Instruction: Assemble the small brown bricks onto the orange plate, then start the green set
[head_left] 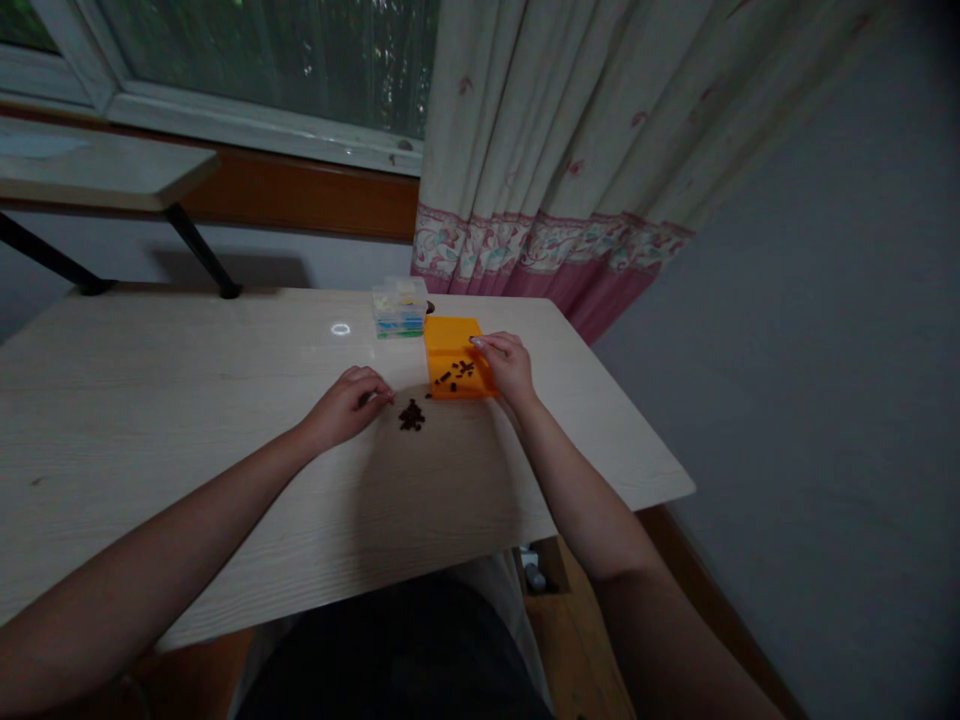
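Dark brown pieces (412, 416) are lying heaped on the table (187, 400) just right of your left hand (351, 408), whose grip I cannot read; farther right, more are lying in the orange tray (450, 331), over which your right hand (511, 366) is reaching, its grip equally unclear.

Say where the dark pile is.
In the head view, the pile lies on the table, right of the left hand, by the near-left corner of the orange tray.

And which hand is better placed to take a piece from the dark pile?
Left, probably: the left hand is beside the dark pile, while the right hand is at the orange tray.
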